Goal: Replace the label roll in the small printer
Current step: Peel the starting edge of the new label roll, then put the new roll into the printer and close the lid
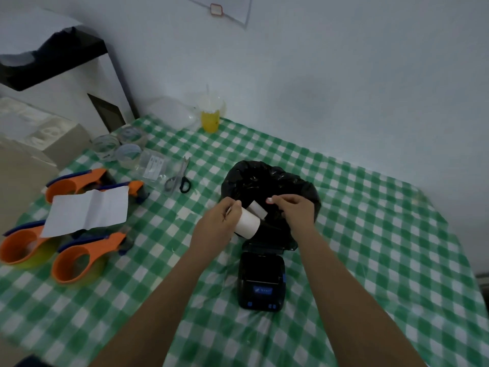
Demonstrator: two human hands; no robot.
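1. The left hand [225,221] is closed around the white roll [247,223], above the black bag [270,181].
2. The right hand [295,211] pinches the roll's loose end.
3. The printer [262,282] stands open just below on the table [370,234].

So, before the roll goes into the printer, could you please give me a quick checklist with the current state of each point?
1. Small black printer lid open: ok, it is tipped back.
2. Roll bay empty: cannot tell, the inside is too dark.
3. White label roll held securely: ok, the left hand wraps around it.
4. Loose end freed: ok, the right hand pinches near the short white strip lifted off the roll.
5. Path down to the printer clear: ok, the roll hangs just above the lid, with only the black plastic bag behind.
6. Winding direction correct: cannot tell.
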